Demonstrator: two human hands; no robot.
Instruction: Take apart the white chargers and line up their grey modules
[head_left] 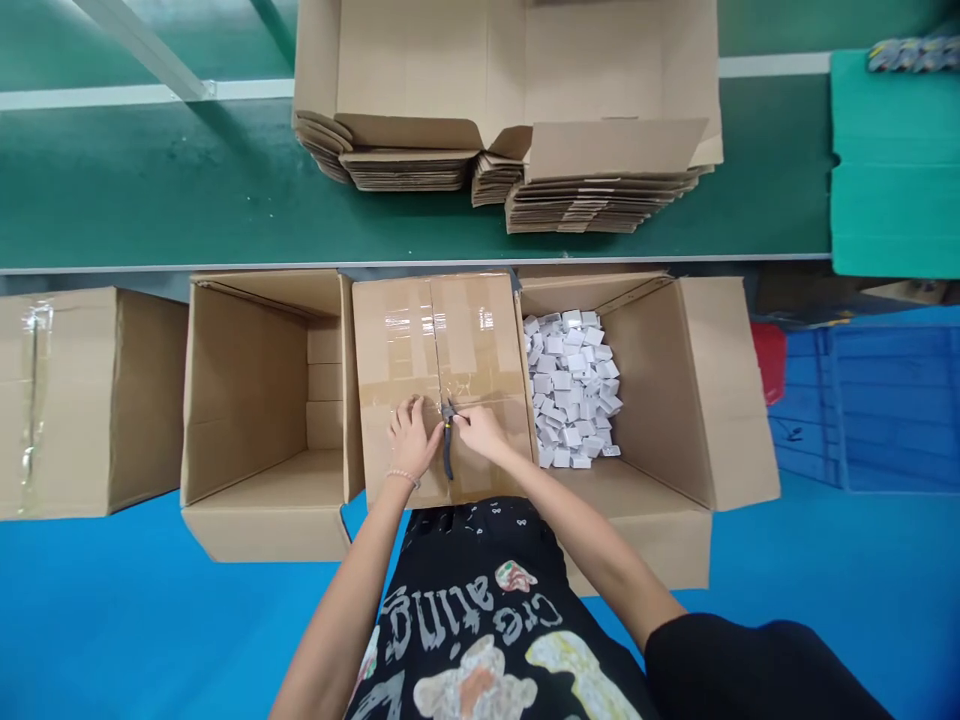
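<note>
A pair of pliers [448, 455] lay over the middle seam of a closed cardboard box [420, 355], its handles spread, one pointing down toward the worker's waist. The right hand [484, 432] met the tool from the side, fingers drawn together in what looked like a pinch on the other handle. The left hand [412, 440], loosely spread and with nothing visible in its grasp, rested on the box top, its thumb close to the pliers; whether it touched them could not be told. The step in hand appeared to be work with the pliers at the seam, and the next move seemed to call for a firm hold on the handles while the left hand steadied the box. Just beside the box, on the right, an open box [660, 390] held a heap of small white pieces [571, 385]; to the left stood another open box [247, 400] and, beyond it, a taped box [64, 400]. Behind them, flattened cardboard [592, 203] was piled on a green tabletop [150, 190].
</note>
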